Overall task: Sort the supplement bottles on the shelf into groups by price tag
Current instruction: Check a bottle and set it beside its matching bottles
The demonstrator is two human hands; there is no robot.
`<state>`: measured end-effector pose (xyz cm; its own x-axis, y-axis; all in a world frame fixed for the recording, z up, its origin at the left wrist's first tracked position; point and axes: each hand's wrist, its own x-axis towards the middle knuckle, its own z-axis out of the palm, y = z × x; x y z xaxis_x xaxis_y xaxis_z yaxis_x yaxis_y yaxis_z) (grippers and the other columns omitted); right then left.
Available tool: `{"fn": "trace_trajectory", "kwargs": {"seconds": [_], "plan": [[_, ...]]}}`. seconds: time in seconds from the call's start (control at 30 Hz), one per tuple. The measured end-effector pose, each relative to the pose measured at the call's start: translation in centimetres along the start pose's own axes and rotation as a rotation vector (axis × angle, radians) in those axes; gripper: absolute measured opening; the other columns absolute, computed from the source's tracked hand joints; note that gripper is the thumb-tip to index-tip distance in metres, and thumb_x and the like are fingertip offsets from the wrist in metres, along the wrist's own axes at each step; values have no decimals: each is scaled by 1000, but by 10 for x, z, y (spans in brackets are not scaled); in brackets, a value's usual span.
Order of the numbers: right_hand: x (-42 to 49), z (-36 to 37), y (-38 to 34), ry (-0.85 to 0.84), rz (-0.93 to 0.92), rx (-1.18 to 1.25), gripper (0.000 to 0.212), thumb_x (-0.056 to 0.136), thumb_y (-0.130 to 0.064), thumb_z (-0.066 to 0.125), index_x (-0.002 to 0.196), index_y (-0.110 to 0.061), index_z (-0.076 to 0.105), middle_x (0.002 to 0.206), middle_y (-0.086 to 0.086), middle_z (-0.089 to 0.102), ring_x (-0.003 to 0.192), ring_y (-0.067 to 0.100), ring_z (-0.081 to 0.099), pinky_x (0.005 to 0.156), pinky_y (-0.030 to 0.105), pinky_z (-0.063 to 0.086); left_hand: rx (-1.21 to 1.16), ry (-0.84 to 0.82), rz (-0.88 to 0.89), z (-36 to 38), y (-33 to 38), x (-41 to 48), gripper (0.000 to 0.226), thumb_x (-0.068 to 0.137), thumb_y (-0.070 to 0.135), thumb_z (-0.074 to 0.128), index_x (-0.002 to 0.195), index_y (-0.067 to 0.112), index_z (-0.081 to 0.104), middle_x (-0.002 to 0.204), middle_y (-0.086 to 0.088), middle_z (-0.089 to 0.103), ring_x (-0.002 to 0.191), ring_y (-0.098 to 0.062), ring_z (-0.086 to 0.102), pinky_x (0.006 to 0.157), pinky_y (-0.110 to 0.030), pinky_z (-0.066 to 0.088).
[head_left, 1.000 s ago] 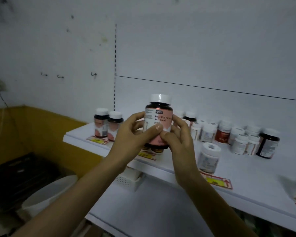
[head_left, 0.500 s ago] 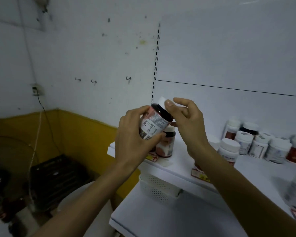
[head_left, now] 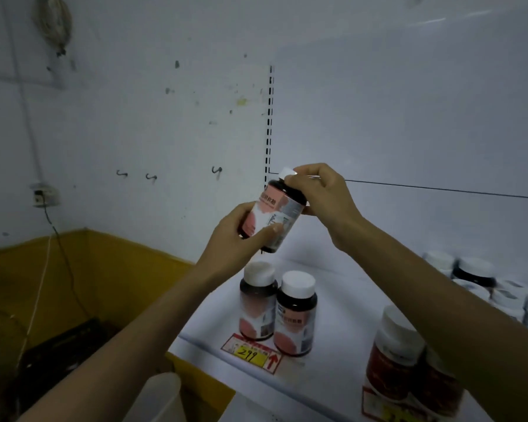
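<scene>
The left hand is gripping the lower body of a dark supplement bottle with a pink label, its thumb lying across the label. The right hand is pinching the bottle's white cap from above, so both hands are clamped on this one bottle. They are holding it tilted in the air above the left end of the white shelf, with the cap leaning up and to the right.

Beneath it, at the shelf's front left corner, two matching bottles are standing upright side by side, just behind a yellow price tag reading 299 on the front edge. Farther right along that edge, a red-labelled bottle is standing partly behind the right forearm, above a second price tag that is running out of view. Blurred white-capped bottles are crowding the shelf's back right.
</scene>
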<state>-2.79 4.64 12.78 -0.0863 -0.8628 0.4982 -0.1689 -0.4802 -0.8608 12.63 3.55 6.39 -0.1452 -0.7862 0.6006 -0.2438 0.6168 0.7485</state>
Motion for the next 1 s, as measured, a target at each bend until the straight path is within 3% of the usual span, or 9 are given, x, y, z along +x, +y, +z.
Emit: {"fn": "trace_trajectory", "kwargs": {"seconds": [0.1, 0.23, 0.43, 0.53, 0.7, 0.83, 1.0], "plan": [[21, -3, 7, 5, -10, -93, 27, 85, -37, 65, 105, -20, 57, 100, 3, 67, 94, 16, 65, 85, 38, 56, 6, 68, 54, 7, -8, 26, 48, 75, 28, 75, 114, 27, 47, 97, 16, 57, 79, 3, 62, 59, -12, 52], [44, -5, 11, 41, 27, -172, 27, 86, -31, 65, 109, -19, 56, 97, 4, 67, 91, 18, 65, 80, 35, 57, 52, 79, 98, 16, -28, 58, 63, 68, 32, 80, 119, 25, 44, 112, 5, 55, 92, -13, 61, 70, -24, 57], [64, 5, 29, 37, 161, -331, 32, 81, -17, 71, 109, -15, 56, 106, 8, 65, 98, 21, 63, 82, 39, 57, -106, -250, -93, 10, -69, 86, 38, 86, 35, 60, 120, 17, 55, 116, 1, 62, 99, -16, 62, 80, -25, 51], [64, 18, 42, 14, 221, -419, 31, 79, -13, 70, 107, -15, 56, 105, 6, 64, 98, 21, 62, 84, 39, 56, -176, -352, -138, 8, -95, 85, 32, 88, 32, 59, 116, 18, 59, 110, 2, 65, 96, -13, 64, 76, -20, 51], [54, 32, 68, -47, 326, -578, 20, 81, -12, 67, 90, -23, 53, 113, 8, 61, 100, 24, 61, 84, 38, 56, -187, -489, -230, 14, -130, 75, 38, 86, 27, 64, 122, 18, 55, 117, 0, 63, 106, -18, 61, 94, -37, 51], [40, 37, 83, -58, 419, -644, 23, 81, -11, 67, 99, -18, 54, 116, 10, 59, 101, 24, 60, 82, 36, 56, -278, -594, -322, 18, -153, 61, 41, 85, 26, 64, 125, 17, 55, 119, 1, 64, 110, -17, 60, 98, -42, 49], [24, 40, 90, -146, 513, -696, 30, 81, -11, 68, 107, -14, 54, 116, 6, 58, 99, 21, 61, 82, 32, 56, -426, -698, -394, 18, -165, 48, 21, 93, 27, 52, 110, 22, 63, 113, 3, 65, 110, -16, 59, 99, -37, 46]]}}
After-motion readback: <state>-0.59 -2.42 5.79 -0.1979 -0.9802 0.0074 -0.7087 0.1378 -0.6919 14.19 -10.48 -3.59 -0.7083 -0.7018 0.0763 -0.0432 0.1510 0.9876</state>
